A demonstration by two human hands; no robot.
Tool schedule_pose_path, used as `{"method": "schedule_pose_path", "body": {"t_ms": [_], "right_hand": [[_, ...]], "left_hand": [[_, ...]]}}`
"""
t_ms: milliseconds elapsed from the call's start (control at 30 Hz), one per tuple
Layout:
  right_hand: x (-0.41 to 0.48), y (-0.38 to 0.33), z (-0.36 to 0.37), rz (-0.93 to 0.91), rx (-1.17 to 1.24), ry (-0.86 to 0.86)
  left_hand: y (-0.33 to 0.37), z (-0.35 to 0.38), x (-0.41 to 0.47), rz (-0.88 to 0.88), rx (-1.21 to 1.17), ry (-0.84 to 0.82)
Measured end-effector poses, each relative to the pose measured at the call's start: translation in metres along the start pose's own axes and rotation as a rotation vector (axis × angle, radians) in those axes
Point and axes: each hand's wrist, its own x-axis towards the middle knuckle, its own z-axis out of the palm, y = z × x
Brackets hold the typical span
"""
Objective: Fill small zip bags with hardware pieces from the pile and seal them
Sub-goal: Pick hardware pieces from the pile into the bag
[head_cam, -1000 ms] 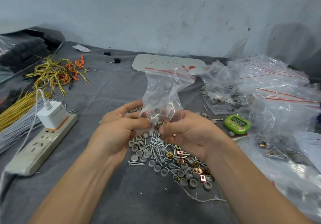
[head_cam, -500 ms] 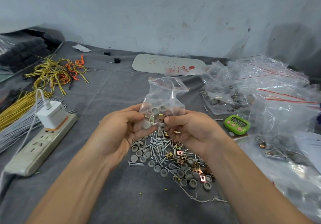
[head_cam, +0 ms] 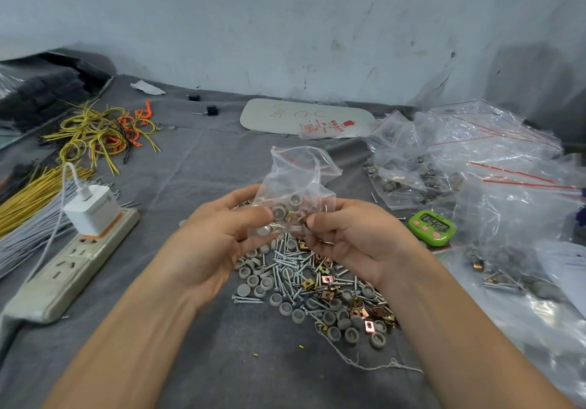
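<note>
We hold small bag (head_cam: 301, 180) between left hand (head_cam: 222, 240) and right hand (head_cam: 355, 240), above pile (head_cam: 304, 285) on table (head_cam: 222, 161). Left of pile lies power strip (head_cam: 63, 277), wires (head_cam: 101, 132) behind it. Right of pile sits timer (head_cam: 432, 228), full bags (head_cam: 444, 161) behind it.

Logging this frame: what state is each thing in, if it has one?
small zip bag: held up, partly filled, top crumpled; seal unclear.
left hand: grips the bag's lower left.
right hand: pinches the bag's lower right.
hardware pile: loose on the cloth.
green timer: display on.
white charger: plugged into the power strip.
</note>
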Motion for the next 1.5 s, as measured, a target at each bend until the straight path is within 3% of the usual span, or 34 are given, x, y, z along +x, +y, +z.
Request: {"method": "schedule_pose_path", "body": {"t_ms": [400,567,700,800,900,1100,1167,1300,1500], "right_hand": [[-0.001,0.006,0.003,-0.123,-0.185,0.007],[-0.003,0.003,0.002,-0.150,-0.278,0.021],[-0.006,-0.003,0.003,-0.168,-0.115,-0.044],[-0.003,-0.008,0.001,-0.204,-0.029,0.071],[0.000,-0.006,-0.001,-0.214,-0.044,0.149],[0.000,-0.005,0.000,-0.240,-0.250,0.182],[-0.002,-0.006,0.002,-0.295,-0.190,0.131],[-0.006,-0.010,0.006,-0.339,-0.051,0.194],[-0.014,-0.016,0.005,-0.358,-0.092,0.170]], "left_hand": [[-0.008,0.006,-0.004,0.076,0.315,0.016],[-0.009,0.005,-0.002,0.065,0.309,0.029],[-0.010,0.004,-0.001,0.085,0.405,0.054],[-0.012,0.002,-0.001,0.065,0.519,0.047],[-0.012,0.003,-0.001,0.068,0.476,0.033],[-0.007,0.003,0.004,0.168,0.262,0.248],[-0.007,0.002,0.004,0.171,0.263,0.273],[-0.006,0.001,0.003,0.258,0.251,0.309],[-0.005,0.005,0.002,0.399,0.222,0.300]]}}
